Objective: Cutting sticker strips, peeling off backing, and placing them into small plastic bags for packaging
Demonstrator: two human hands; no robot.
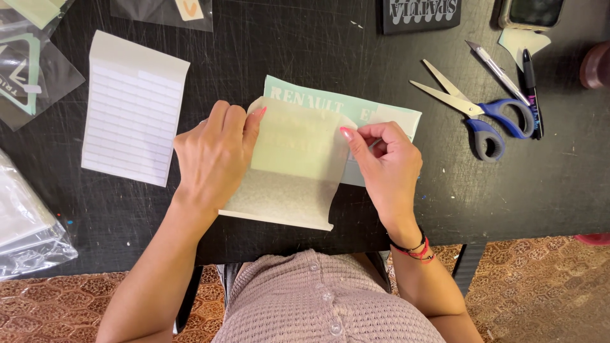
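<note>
Translucent, papery film (pixel 293 166) lies in the middle of the black table (pixel 305 57), draped over a pale green sticker sheet (pixel 356 111) and hanging toward the near edge. Far left sit clear plastic bags (pixel 28 228) and, beside them, a lined white sheet (pixel 132 108). The left hand (pixel 213 155) rests flat-knuckled on the film's left side, fingers curled together and pinching its upper left corner. The film looks very light and limp, thin enough that the lettering beneath shows through; it would crease or fold back on itself easily, and if it has a tacky side, it would cling wherever it touches. The top corners look like the safest places to hold it, kept taut between both hands. The right hand (pixel 386 162) has thumb and forefinger closed in a narrow pinch on the film's upper right corner, just over the sticker sheet. Further right, well apart from the hands, lie blue-handled scissors (pixel 473 108), a craft knife (pixel 495 67) and a dark pen (pixel 531 89).
</note>
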